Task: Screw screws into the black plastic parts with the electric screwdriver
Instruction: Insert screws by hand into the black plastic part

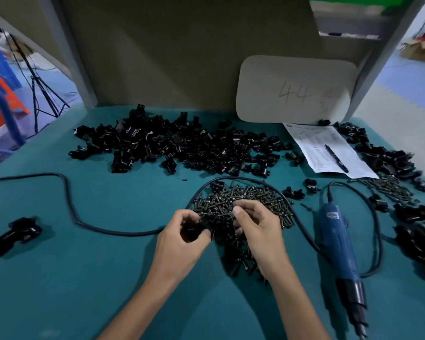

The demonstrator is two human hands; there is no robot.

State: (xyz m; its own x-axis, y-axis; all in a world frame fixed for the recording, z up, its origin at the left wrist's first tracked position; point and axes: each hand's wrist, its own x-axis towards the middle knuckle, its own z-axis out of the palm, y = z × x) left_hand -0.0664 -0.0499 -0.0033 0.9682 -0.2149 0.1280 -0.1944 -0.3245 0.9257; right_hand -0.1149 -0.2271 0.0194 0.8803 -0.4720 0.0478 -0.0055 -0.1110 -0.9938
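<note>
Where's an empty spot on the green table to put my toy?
The biggest bare patch is the near left of the table, bordered by the lone black part, the cable and the near edge. A smaller strip lies between the cable and the pile of black parts. It's crowded around the screws and the electric screwdriver on the right.

Tip of the electric screwdriver (339, 244) past bottom edge; print on paper (326, 146) illegibly small.

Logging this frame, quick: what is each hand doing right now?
Left hand: grips a black plastic part.
Right hand: curled over the screw pile; grip cannot be told.
</note>
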